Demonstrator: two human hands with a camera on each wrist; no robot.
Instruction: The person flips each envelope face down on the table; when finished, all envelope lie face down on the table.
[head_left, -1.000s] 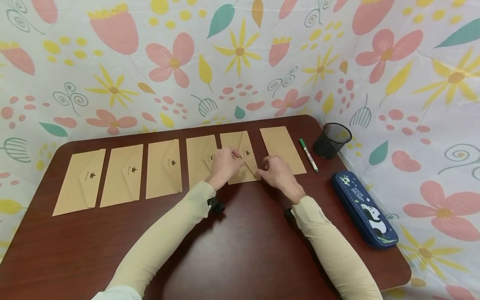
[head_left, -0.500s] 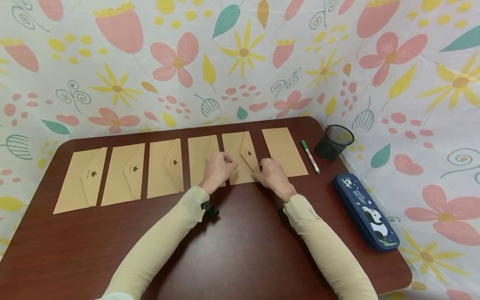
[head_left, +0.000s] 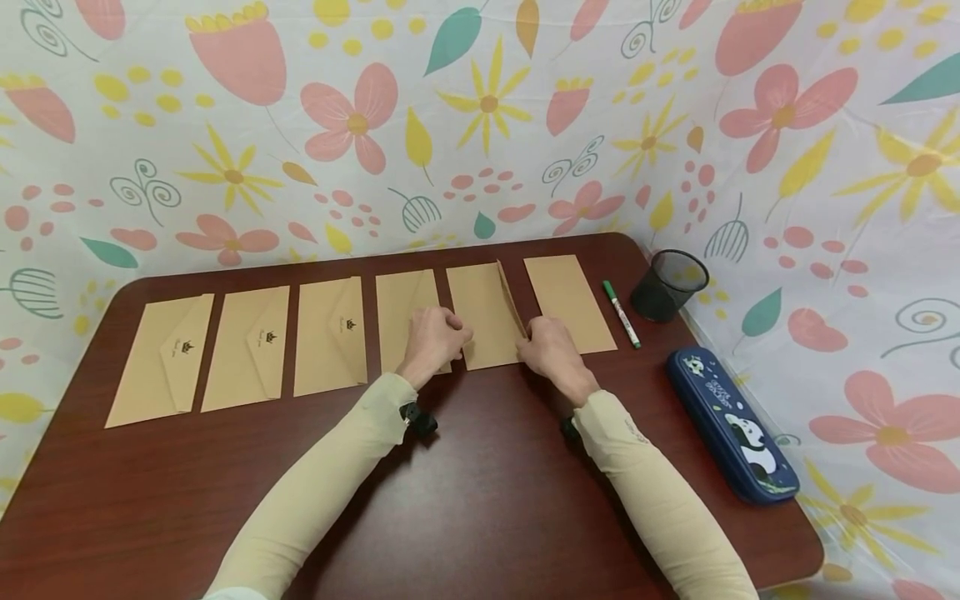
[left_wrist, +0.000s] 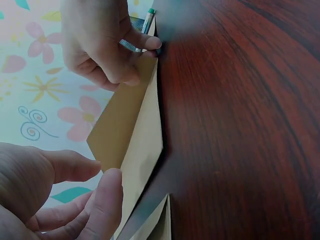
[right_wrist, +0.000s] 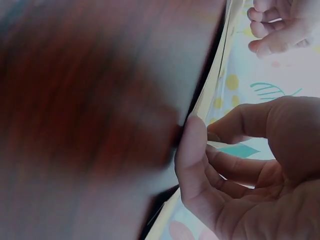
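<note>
Dark table (head_left: 480,492). Row of 6 tan envelopes (head_left: 324,350) along far side; 5th from left, its flap (head_left: 511,298) raised. Navy pencil case (head_left: 731,425), panda motif, lettering illegible from here. Right hand (head_left: 556,354): thumb and fingers pinching flap. Left hand (head_left: 433,343): fingers curled loosely, nearby. Mesh cup (head_left: 663,296). Green-capped marker (head_left: 622,314). Crowns (head_left: 349,324), script unreadable, on 3 leftmost envelopes.

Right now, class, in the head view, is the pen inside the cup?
No, the pen lies on the table beside the cup.
</note>
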